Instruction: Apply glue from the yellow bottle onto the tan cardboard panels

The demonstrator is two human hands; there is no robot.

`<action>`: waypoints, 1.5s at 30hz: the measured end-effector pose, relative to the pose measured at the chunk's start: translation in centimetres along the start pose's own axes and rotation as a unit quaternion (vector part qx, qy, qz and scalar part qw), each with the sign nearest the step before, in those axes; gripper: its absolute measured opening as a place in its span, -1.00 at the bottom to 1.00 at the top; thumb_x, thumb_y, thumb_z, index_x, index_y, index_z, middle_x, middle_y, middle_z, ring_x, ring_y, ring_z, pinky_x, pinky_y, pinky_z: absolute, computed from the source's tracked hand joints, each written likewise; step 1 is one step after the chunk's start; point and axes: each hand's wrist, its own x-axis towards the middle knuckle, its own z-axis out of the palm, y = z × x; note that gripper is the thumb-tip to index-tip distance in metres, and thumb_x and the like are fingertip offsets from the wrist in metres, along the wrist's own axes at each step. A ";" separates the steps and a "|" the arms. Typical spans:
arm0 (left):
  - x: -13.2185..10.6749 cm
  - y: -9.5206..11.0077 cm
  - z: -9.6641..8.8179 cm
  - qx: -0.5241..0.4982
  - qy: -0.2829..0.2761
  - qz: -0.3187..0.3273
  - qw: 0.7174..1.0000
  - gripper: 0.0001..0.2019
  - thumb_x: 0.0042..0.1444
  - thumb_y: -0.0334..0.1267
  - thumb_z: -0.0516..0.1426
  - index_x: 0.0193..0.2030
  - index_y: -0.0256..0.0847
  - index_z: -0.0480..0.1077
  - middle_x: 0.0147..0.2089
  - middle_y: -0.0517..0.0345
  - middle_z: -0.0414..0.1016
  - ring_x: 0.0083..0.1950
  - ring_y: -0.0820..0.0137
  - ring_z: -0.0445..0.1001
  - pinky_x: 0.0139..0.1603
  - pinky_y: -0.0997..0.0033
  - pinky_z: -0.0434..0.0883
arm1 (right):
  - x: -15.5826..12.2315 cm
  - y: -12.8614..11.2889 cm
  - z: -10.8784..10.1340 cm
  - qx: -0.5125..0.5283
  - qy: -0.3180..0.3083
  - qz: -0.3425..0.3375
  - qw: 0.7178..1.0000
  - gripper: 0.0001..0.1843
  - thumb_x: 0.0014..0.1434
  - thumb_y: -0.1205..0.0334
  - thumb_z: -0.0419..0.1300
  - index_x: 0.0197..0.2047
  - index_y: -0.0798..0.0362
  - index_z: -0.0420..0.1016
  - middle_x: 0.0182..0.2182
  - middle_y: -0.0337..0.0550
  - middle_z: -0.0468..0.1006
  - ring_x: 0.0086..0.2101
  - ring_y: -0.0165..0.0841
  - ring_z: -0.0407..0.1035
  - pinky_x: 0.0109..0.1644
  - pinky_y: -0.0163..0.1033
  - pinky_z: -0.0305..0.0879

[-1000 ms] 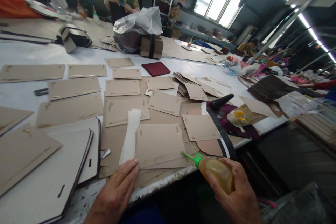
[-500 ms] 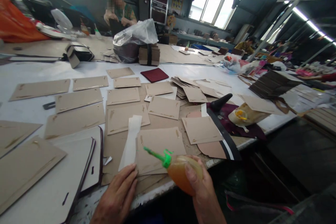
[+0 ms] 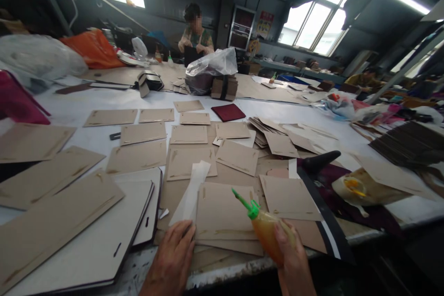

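Well, my right hand is closed, its fingers wrapped around a squeeze bottle of amber glue, with the green nozzle tilted up and to the left over a stack of cardboard panels. My left hand is open and grips nothing, its fingertips touching the stack's near edge, just beside a white paper strip. Across the white counter, more cardboard panels lie in loose rows around a maroon square. Farther off, past a plastic bag, a co-worker works at the far end
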 end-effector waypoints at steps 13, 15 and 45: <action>1.4 0.7 -0.7 -0.031 -0.038 -0.060 0.997 -0.73 0.25 -0.39 -0.02 0.04 -0.26 0.36 -0.04 -0.08 0.41 0.01 0.21 0.38 0.03 0.19 0.43 | 1.5 -0.1 0.0 0.080 0.023 0.069 0.994 -0.38 -0.32 -0.11 0.48 -0.23 0.02 0.42 -0.37 -0.34 0.51 -0.31 -0.42 0.37 -0.33 -0.45 0.32; 1.5 1.0 -0.5 -0.030 -0.040 -0.081 0.995 -0.73 0.24 -0.40 -0.04 0.02 -0.27 0.38 -0.05 -0.08 0.41 0.01 0.19 0.37 0.03 0.13 0.41 | 1.4 -0.2 0.1 0.092 0.018 0.075 0.993 -0.41 -0.31 -0.10 0.48 -0.26 0.02 0.42 -0.38 -0.34 0.51 -0.33 -0.44 0.38 -0.35 -0.46 0.33; 8.1 -0.2 -1.1 -0.298 -0.191 -0.468 0.810 -0.77 -0.14 -0.13 0.14 -0.44 -0.29 0.41 -0.54 0.17 0.41 -0.51 0.36 0.37 -0.47 0.44 0.23 | 0.9 0.8 -0.4 0.158 0.036 0.116 0.980 -0.51 -0.18 -0.05 0.43 -0.22 0.00 0.45 -0.30 -0.35 0.50 -0.26 -0.43 0.35 -0.30 -0.45 0.32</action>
